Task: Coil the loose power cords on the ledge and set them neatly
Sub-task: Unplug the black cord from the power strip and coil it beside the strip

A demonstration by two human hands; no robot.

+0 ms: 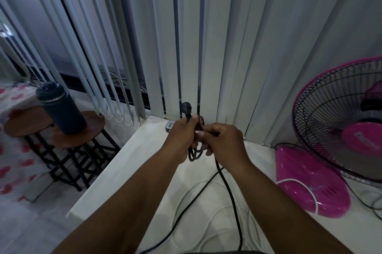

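Head view: a black rubber-sheathed power cord [228, 189] is held above the white ledge [144, 150], its plug [186, 108] sticking up from the left hand [183, 140], which grips a few small loops. The right hand [221, 142] pinches the next stretch just beside them. The cord looks light, limp and a little springy; best held near the loops. One thin white cable [182, 202] lies loose below. One pink fan [339, 129] stands right; one dark bottle [62, 109] left.
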